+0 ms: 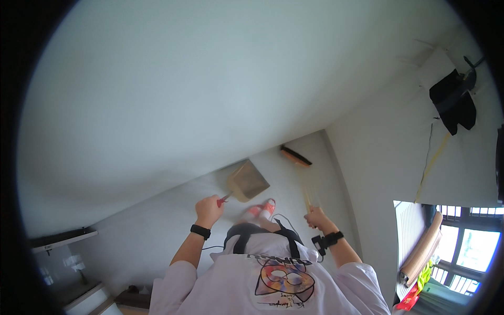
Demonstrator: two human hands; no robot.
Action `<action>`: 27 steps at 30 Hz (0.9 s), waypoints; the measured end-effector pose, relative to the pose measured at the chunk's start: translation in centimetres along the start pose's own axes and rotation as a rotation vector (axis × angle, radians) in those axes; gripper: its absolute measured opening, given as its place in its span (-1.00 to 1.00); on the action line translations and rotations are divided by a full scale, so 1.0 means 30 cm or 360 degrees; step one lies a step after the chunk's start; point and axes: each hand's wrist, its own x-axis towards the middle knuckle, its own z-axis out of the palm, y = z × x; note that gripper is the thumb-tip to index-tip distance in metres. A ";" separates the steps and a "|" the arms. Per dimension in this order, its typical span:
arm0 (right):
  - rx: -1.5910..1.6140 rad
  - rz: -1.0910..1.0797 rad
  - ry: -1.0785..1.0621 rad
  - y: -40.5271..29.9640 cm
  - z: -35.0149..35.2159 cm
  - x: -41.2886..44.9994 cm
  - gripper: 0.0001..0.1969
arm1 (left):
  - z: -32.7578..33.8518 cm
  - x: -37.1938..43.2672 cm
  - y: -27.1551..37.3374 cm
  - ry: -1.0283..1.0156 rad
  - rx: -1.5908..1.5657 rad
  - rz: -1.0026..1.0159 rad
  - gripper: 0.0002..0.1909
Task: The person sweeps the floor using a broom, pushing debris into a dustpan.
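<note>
My left hand [209,212] is closed around the red grip of a long-handled dustpan [249,182]. The tan pan rests by the floor close to the wall, its mouth turned to the right. In my right hand [319,219] is the yellowish handle of a broom [296,156], blurred along its length. The broom head, orange with dark bristles, lies on the floor near the room's corner, to the right of the dustpan and apart from it. My feet in coral-coloured slippers [269,206] stand below the dustpan.
A white wall [177,86] rises in front and meets a side wall [378,149] at the corner. Black cloth items [453,102] hang on the right wall. A window [468,244] with a brown roll [423,252] before it is lower right. Dark furniture [134,298] stands lower left.
</note>
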 end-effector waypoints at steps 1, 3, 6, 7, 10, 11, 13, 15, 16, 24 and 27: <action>0.0030 -0.0012 -0.0052 -0.011 0.011 -0.047 -0.89 | 0.001 0.006 0.000 0.0010 -0.0006 0.0005 -0.85; 0.0128 -0.0025 -0.0158 -0.016 0.019 -0.103 -0.86 | -0.003 0.018 0.000 0.0026 -0.0019 0.0023 -0.85; 0.0457 0.0051 -0.0315 -0.041 -0.025 -0.188 -0.76 | -0.018 0.022 -0.012 0.0003 -0.0007 0.0052 -0.84; 0.0688 0.0141 -0.0378 -0.049 -0.042 -0.207 -0.70 | -0.018 0.015 -0.021 -0.0042 0.0025 0.0035 -0.84; 0.0811 0.0185 -0.0359 -0.025 -0.071 -0.247 -0.60 | -0.018 -0.004 -0.033 -0.0095 0.0060 0.0004 -0.83; 0.0808 0.0177 -0.0362 -0.023 -0.074 -0.264 -0.60 | -0.018 -0.012 -0.035 -0.0112 0.0064 -0.0013 -0.83; 0.0831 0.0212 -0.0288 -0.018 -0.077 -0.302 -0.65 | -0.029 -0.025 -0.028 -0.0113 0.0040 -0.0016 -0.83; 0.0829 0.0225 -0.0200 -0.017 -0.071 -0.313 -0.67 | -0.034 -0.043 -0.036 -0.0114 0.0020 -0.0027 -0.83; 0.0827 0.0241 -0.0111 -0.017 -0.069 -0.316 -0.69 | -0.033 -0.054 -0.044 -0.0096 0.0011 -0.0024 -0.84; 0.0774 0.0167 0.0183 0.003 -0.128 -0.118 -0.95 | -0.074 -0.102 -0.107 -0.0008 -0.0082 -0.0022 -0.85; 0.0669 0.0080 0.0167 0.003 -0.178 0.001 -0.92 | -0.080 -0.113 -0.145 -0.0014 -0.0048 -0.0069 -0.85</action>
